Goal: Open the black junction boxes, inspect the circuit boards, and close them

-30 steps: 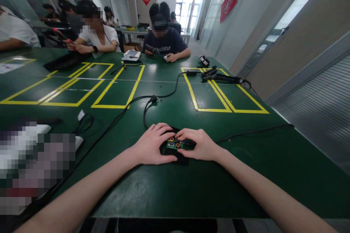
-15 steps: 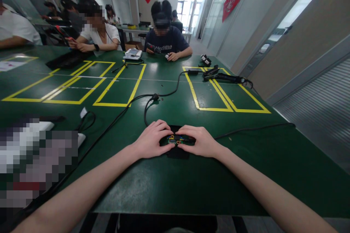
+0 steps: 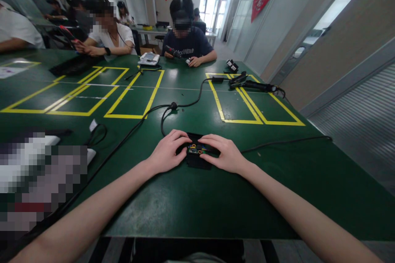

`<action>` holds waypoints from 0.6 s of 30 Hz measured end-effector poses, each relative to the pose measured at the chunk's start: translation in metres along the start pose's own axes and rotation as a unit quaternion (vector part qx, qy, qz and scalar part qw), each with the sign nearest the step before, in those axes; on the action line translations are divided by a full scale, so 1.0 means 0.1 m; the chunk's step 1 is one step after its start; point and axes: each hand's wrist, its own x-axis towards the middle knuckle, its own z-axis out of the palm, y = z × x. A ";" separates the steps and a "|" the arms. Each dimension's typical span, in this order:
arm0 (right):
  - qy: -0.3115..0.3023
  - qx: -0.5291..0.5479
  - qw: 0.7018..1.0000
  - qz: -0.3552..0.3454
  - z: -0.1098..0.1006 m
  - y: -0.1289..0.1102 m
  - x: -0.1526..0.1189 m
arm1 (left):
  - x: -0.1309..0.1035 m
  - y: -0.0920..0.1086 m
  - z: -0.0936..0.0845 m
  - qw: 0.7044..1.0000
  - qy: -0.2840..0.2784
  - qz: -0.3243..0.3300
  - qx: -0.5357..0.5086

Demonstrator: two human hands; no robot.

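Observation:
A small black device with an exposed circuit board (image 3: 194, 151) sits in front of me, showing green board, thin coloured wires and two orange-copper rings. My left hand (image 3: 165, 153) pinches its left end, thumb near and fingers on the far side. From the right, my right hand (image 3: 227, 154) grips the other end, with its thumb at the front edge beside one ring. Beneath the device lies a black flat piece (image 3: 199, 164), showing in front of and behind it. My fingers cover both ends of the device.
A black cable (image 3: 132, 130) with a plug (image 3: 173, 106) crosses the green table on my left; another cable (image 3: 286, 140) runs right. Yellow tape rectangles (image 3: 243, 121) mark the far side, where a black tool-like device (image 3: 256, 86) lies. Across the table, a person (image 3: 188, 45) handles small parts.
The left fingers have shifted slightly left, baring more of the board's left end. The device stays between both hands; the whole view has moved slightly.

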 end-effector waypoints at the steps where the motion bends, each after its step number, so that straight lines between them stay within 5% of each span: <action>1: -0.003 0.004 1.000 0.007 -0.04 0.02 0.00 | 0.00 -0.01 0.00 1.000 0.002 -0.008 0.002; 10: -0.084 0.019 0.996 0.007 -0.20 0.12 -0.03 | 0.00 -0.04 -0.03 0.999 -0.012 -0.041 0.001; 18: -0.067 -0.001 0.998 0.003 -0.13 0.11 -0.05 | -0.02 -0.04 -0.02 0.999 -0.015 -0.040 -0.011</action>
